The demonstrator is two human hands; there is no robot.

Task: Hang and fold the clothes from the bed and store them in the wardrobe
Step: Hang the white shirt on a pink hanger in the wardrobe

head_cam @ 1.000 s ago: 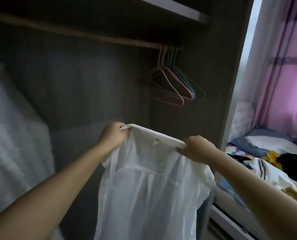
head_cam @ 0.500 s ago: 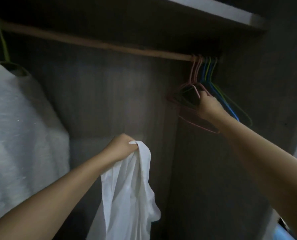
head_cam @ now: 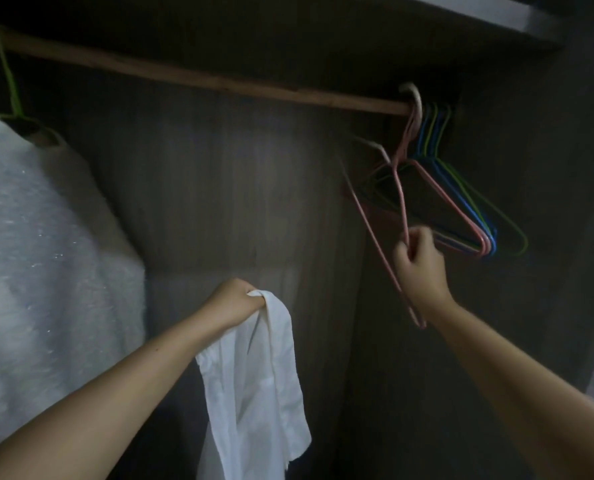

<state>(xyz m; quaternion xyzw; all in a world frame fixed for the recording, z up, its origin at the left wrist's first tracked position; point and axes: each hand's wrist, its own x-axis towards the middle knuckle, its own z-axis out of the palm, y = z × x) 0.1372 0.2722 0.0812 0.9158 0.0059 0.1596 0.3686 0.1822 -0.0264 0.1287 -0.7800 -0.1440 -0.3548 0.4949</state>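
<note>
Wooden rail [head_cam: 198, 76] carries coloured hangers [head_cam: 461, 202] and a fluffy white garment [head_cam: 46, 237].

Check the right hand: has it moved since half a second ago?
Yes. The right hand has dropped away from the wooden rail, pulling a pink hanger down from the bunch.

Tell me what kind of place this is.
Most likely the inside of a bedroom wardrobe: a wooden rail runs across dark panelled walls, coloured wire hangers bunch at its right end, and a fluffy white garment hangs at its left.
</note>
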